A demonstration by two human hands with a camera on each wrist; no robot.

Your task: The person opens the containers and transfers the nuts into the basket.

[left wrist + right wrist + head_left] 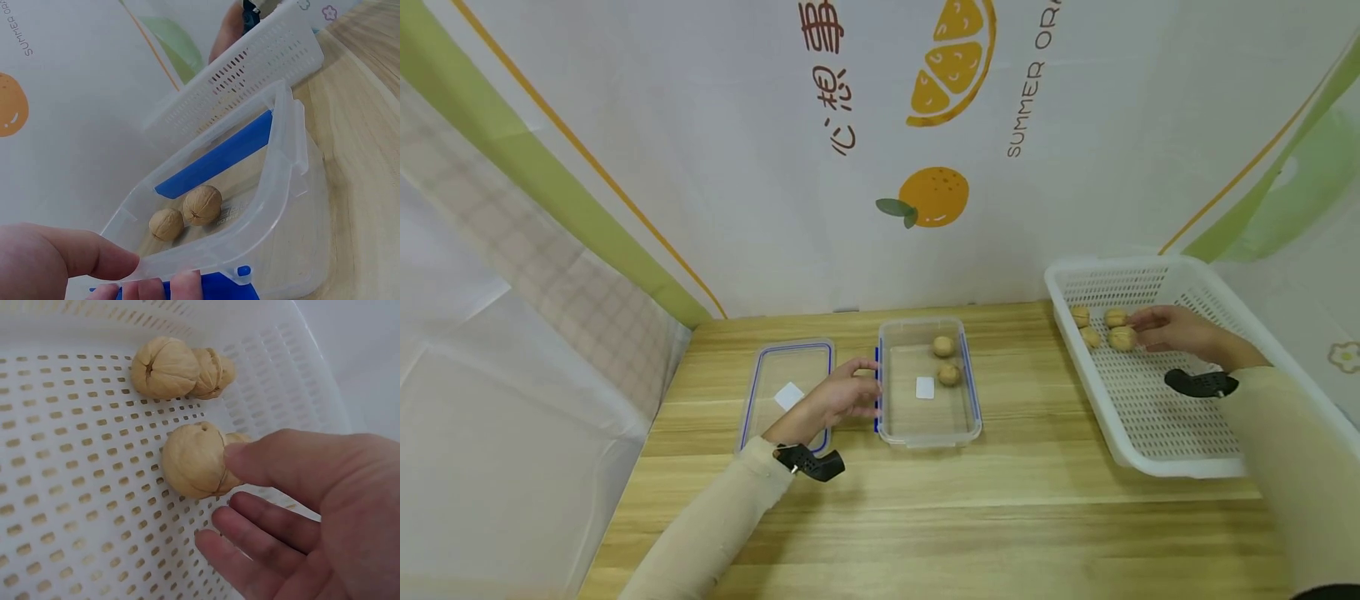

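Note:
My right hand (1176, 333) reaches into the white basket (1093, 392), beside several walnuts. In the right wrist view, its thumb overlaps the edge of the nearest walnut (194, 461), and the other fingers spread below it. Two more walnuts (164, 369) sit close together behind. My left hand (846, 392) is at the left side of a clear plastic box (917, 437). Its fingers lie along the box's blue latch (228, 287), the thumb near the rim. Inside the box are two walnuts (949, 374), along its right side.
A clear lid (767, 367) with a blue seal lies left of the box, partly under my left forearm. A small white square (925, 387) shows at the box's bottom. Behind the wooden table (1000, 533) hangs a printed white curtain (737, 167).

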